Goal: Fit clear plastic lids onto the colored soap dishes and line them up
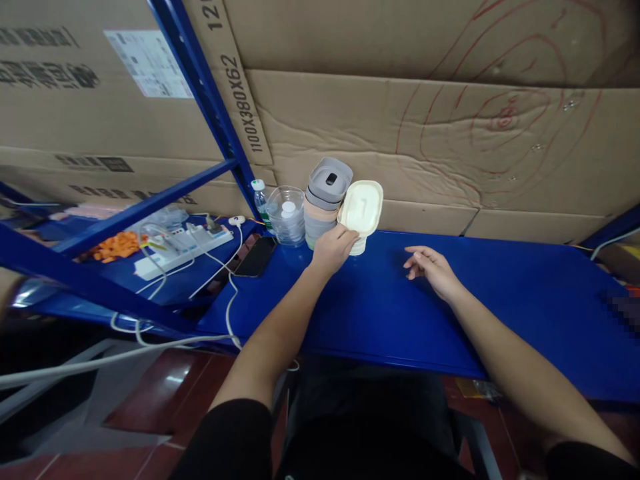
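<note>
My left hand (334, 249) pinches the lower edge of a cream plastic lid (363, 205), rectangular with rounded corners. The lid is tilted up, its broad face toward me. Just beneath it, the ribbed edges of a cream stack (358, 247) show on the table; the rest of that stack is hidden. Left of the lid stands a stack of grey, peach and greenish containers (321, 212), with a grey lid (331, 177) on top. Over the table to the right, my right hand (431, 269) is open, fingers loosely bent and holding nothing.
Clear plastic containers (289, 227) and a bottle (260, 197) stand left of the stacks. A dark phone (256, 257) lies beside white cables and a power strip (185, 251). Orange pieces (117, 247) lie farther left. Cardboard (360, 127) backs the blue table (390, 327).
</note>
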Demonstrator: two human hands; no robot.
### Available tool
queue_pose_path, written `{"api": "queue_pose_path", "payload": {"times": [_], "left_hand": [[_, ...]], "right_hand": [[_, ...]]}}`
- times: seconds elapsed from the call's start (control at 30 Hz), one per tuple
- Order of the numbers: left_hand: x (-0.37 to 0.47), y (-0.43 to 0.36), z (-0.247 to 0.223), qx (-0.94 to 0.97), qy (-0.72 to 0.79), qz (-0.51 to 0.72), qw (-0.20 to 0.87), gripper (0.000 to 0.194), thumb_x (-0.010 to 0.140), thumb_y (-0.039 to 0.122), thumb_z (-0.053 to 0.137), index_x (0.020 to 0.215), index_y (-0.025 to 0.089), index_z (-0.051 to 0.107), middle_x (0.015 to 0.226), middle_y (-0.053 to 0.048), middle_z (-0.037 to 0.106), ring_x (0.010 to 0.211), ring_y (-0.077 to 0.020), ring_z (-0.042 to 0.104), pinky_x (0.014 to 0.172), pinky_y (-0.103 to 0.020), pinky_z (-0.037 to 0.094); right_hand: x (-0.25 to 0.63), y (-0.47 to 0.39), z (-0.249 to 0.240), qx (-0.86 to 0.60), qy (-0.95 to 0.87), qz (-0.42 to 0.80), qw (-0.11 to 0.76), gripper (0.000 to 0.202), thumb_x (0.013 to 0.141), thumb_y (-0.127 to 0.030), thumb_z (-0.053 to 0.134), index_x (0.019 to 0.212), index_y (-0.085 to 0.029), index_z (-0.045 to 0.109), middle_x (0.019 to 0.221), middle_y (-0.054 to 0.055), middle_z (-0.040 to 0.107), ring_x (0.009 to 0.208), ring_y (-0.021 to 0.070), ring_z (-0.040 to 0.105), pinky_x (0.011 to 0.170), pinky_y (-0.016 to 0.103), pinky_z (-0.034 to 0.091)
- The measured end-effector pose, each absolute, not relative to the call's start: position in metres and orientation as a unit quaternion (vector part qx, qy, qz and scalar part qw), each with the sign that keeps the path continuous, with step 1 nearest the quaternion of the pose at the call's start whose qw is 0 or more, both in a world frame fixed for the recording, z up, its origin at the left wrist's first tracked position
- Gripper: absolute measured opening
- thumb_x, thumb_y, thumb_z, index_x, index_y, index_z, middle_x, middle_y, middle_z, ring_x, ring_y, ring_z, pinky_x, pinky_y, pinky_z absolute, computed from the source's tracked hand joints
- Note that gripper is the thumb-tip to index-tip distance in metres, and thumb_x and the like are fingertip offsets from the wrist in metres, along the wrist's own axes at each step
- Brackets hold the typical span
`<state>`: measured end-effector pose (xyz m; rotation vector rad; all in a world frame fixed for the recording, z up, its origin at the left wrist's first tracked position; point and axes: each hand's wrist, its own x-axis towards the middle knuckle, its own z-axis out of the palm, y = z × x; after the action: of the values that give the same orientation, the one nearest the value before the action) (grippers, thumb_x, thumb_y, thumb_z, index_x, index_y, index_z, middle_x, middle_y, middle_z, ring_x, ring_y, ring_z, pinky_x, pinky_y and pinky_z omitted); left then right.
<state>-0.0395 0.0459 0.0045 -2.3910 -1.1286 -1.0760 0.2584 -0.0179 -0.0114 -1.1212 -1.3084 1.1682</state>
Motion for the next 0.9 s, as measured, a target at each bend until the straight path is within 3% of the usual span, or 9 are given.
{"api": "queue_pose_path", "payload": {"times": [0.4, 0.67, 0.9], "left_hand": [[-0.042, 0.068, -0.001, -0.775, -0.441, -0.438, 0.110, 0.038, 0.110, 0.039, 0.043, 0.124, 0.019, 0.071, 0.114, -0.013, 0.077, 0.106, -0.0231, 0.073, 0.094, -0.034, 0.054], [-0.027, 0.074, 0.002, -0.749, -0.491, -0.436, 0.090, 0.032, 0.104, 0.040, 0.056, 0.123, 0.018, 0.069, 0.091, -0.008, 0.079, 0.086, -0.0224, 0.074, 0.077, -0.031, 0.052], [-0.023, 0.076, -0.001, -0.730, -0.502, -0.454, 0.097, 0.031, 0.104, 0.043, 0.056, 0.119, 0.019, 0.068, 0.080, -0.004, 0.077, 0.078, -0.0207, 0.074, 0.071, -0.029, 0.049]], "right_hand": [[0.259, -0.014, -0.019, -0.479, -0.573, 0.472, 0.468, 0.045, 0.082, -0.059, 0.079, 0.107, -0.023, 0.073, 0.083, 0.003, 0.075, 0.058, 0.0145, 0.066, 0.060, 0.033, 0.058], [0.259, -0.012, -0.022, -0.486, -0.573, 0.479, 0.453, 0.046, 0.080, -0.060, 0.080, 0.106, -0.022, 0.074, 0.082, 0.003, 0.076, 0.058, 0.0147, 0.066, 0.060, 0.033, 0.058], [0.258, -0.012, -0.023, -0.488, -0.575, 0.480, 0.448, 0.047, 0.079, -0.060, 0.081, 0.105, -0.022, 0.074, 0.082, 0.003, 0.076, 0.058, 0.0148, 0.067, 0.060, 0.033, 0.058]]}}
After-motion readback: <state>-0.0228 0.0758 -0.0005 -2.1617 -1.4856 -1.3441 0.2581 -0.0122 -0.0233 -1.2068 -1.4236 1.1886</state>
